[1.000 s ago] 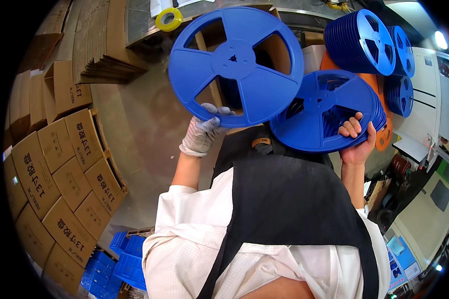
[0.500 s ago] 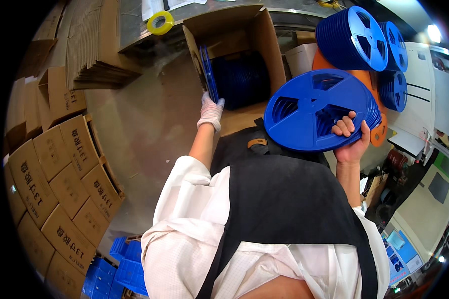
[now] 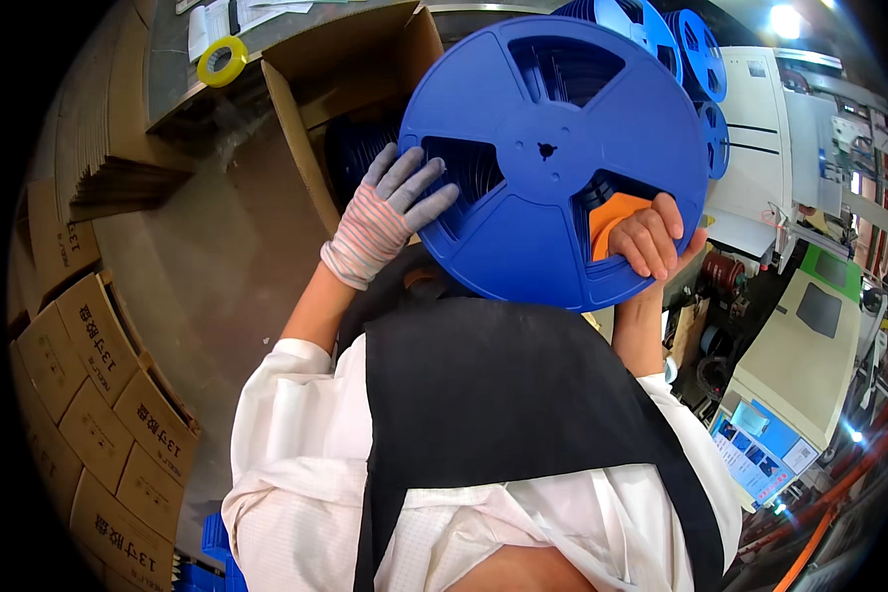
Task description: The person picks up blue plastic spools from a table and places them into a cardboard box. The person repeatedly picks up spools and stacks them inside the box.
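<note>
A stack of large blue plastic reels (image 3: 545, 242) is tilted up in front of my chest, its top face toward me. My bare right hand (image 3: 649, 239) grips the stack at its lower right, the fingers hooked through a cutout and over the rim. On the left side, my left hand (image 3: 380, 219), in a striped glove with grey fingertips, has its fingers spread over the rim and the left cutout. Behind the stack stands an open cardboard carton (image 3: 301, 138) with more dark blue reels (image 3: 350, 148) inside, partly hidden by the stack and my left hand.
A roll of yellow tape (image 3: 222, 61) and papers lie on the metal table (image 3: 171, 69) at the far left. Flattened cardboard (image 3: 118, 158) and stacked cartons (image 3: 89, 345) line the left. More blue reels (image 3: 701, 54) stand at the back right, near a pale machine (image 3: 799, 345).
My left hand has come out of the carton, away from the reels there, to the left side of the held stack. My right hand has raised and tilted that stack, bringing it left across the carton.
</note>
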Demonstrator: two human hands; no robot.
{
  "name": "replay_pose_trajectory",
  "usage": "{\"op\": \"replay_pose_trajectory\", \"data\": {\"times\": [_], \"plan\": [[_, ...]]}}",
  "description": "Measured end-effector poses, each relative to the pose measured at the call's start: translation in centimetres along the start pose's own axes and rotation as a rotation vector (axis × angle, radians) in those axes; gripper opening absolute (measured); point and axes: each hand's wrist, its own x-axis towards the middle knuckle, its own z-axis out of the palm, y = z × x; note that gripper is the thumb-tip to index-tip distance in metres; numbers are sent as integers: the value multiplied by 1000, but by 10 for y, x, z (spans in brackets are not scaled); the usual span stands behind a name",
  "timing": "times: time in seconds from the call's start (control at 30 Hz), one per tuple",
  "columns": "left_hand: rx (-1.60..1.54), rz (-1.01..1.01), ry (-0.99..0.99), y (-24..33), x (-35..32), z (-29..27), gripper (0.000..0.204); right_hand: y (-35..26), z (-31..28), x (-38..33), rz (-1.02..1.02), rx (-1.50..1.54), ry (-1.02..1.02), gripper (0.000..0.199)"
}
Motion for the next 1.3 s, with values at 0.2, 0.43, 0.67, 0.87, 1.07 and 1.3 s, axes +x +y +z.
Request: {"op": "replay_pose_trajectory", "data": {"times": [0.2,0.43,0.67,0.87,1.07,1.3], "plan": [[30,11,-133,-10,-4,0,33,-4,7,23,124,-12,36,29],[-1023,-615,73,17,-45,16,21,12,32,61,185,-592,612,58],[-2112,-982,489,28,-62,-19,21,15,-17,35,177,-447,893,32],[-2190,-1052,546,31,-73,-25,23,12,-20,19,122,-490,985,29],[-2191,-1072,533,27,-72,-22,25,21,-20,20,143,-487,915,28],[-2040,-1169,516,25,-70,-25,24,25,-24,18,145,-531,900,27]]}}
